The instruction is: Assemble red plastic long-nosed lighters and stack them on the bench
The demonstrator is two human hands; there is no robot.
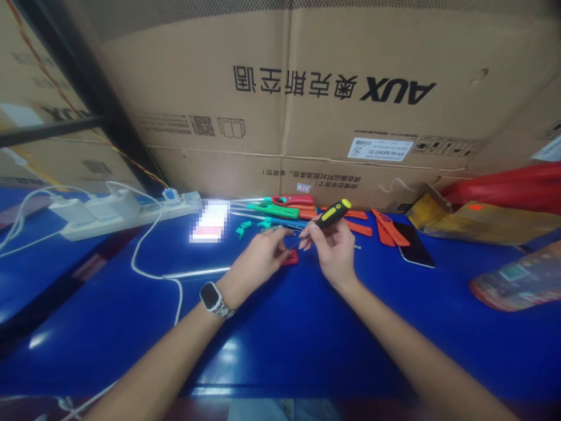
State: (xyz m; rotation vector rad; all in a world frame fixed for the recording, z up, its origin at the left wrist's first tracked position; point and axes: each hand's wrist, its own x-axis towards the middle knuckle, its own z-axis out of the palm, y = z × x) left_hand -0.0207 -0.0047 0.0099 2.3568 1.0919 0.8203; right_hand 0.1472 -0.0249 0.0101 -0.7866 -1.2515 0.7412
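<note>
My right hand [335, 248] is closed round a screwdriver [333, 214] with a black and yellow handle, tilted so that its shaft points down and left. My left hand [260, 254], a watch on its wrist, is closed over a red stick lighter [290, 257] on the blue table. A metal tube [197, 272] comes out to the left from under this hand. The screwdriver's tip is by the left fingertips; whether it touches the lighter I cannot tell. Behind my hands lie a green lighter [276, 211], another red lighter [293, 200] and small teal pieces [243, 228].
Orange handle pieces [390, 228] lie by a dark phone [418, 251] on the right. A lit, blurred screen [210, 221] and a white power strip [131, 219] with cables are on the left. A large cardboard box [284, 117] stands behind; a plastic package [517, 278] is at far right.
</note>
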